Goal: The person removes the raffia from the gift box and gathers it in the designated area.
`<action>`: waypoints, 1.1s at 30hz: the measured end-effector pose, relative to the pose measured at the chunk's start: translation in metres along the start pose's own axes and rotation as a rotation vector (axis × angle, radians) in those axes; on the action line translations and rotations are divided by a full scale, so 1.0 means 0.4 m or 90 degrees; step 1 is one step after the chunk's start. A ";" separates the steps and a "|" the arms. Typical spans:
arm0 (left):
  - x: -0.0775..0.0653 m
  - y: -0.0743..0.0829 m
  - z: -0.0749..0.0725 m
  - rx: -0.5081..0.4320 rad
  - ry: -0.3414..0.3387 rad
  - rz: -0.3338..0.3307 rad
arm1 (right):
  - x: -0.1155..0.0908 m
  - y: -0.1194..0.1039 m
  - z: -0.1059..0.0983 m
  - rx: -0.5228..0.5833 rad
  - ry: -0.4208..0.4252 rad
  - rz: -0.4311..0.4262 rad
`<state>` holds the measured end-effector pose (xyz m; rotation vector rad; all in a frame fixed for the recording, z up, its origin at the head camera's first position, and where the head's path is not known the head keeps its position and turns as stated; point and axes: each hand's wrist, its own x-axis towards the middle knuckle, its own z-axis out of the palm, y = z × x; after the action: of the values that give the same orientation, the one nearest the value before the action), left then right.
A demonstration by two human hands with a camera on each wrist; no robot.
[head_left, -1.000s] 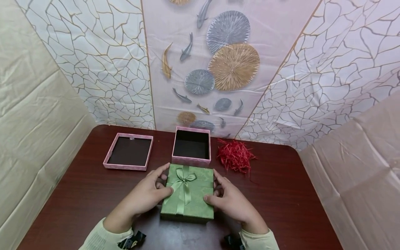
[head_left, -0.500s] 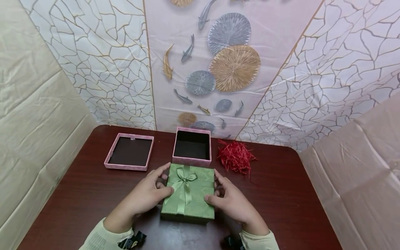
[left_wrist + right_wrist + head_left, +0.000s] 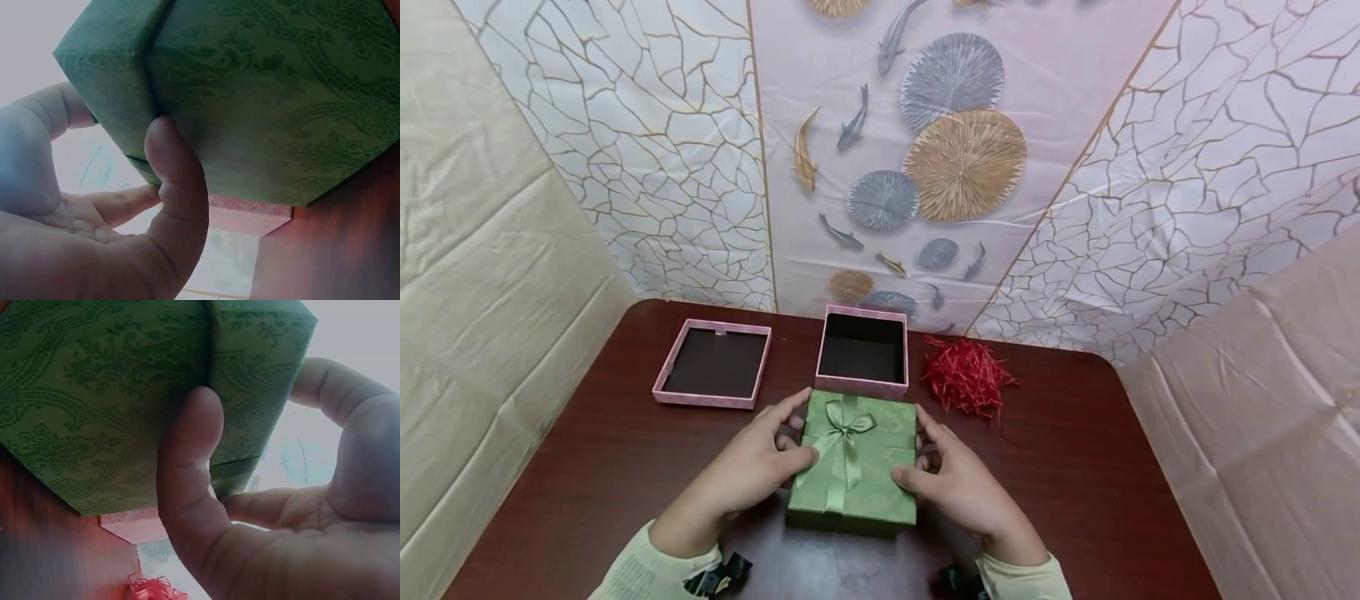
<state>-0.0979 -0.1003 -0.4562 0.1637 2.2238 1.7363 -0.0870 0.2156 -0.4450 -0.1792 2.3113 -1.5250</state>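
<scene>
A green gift box (image 3: 872,467) with a ribbon bow (image 3: 844,427) on its lid (image 3: 880,496) sits at the front middle of the table. My left hand (image 3: 748,462) grips its left side, thumb on top of the lid. On the right side my right hand (image 3: 958,479) holds it the same way. Both wrist views show a bent finger against the patterned wall (image 3: 262,125), close to the seam under the lid. The lid covers the box, so its inside is hidden.
Behind the green box stands an open pink box base (image 3: 861,386) with a black inside. A pink lid (image 3: 703,401) lies upturned to its left. Red shredded paper (image 3: 966,377) is heaped to the right. A patterned cloth wall (image 3: 685,167) rises behind the table (image 3: 1075,467).
The head view has shifted very slightly. Both hands keep the same grip on the green gift box, and nothing else has visibly moved.
</scene>
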 end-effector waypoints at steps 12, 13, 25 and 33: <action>0.001 0.021 -0.003 0.005 -0.005 0.017 | -0.012 -0.022 -0.011 -0.016 0.030 -0.004; 0.000 0.023 -0.004 0.003 -0.006 0.019 | -0.013 -0.024 -0.012 -0.021 0.031 -0.006; -0.016 0.053 -0.018 -0.033 -0.007 0.049 | -0.036 -0.053 -0.022 -0.032 0.037 -0.052; -0.030 0.078 -0.036 -0.030 0.020 0.065 | -0.050 -0.074 -0.023 -0.049 0.084 -0.126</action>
<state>-0.0941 -0.1090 -0.4210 0.2444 2.2310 1.8544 -0.0748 0.2176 -0.4105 -0.3455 2.5233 -1.5842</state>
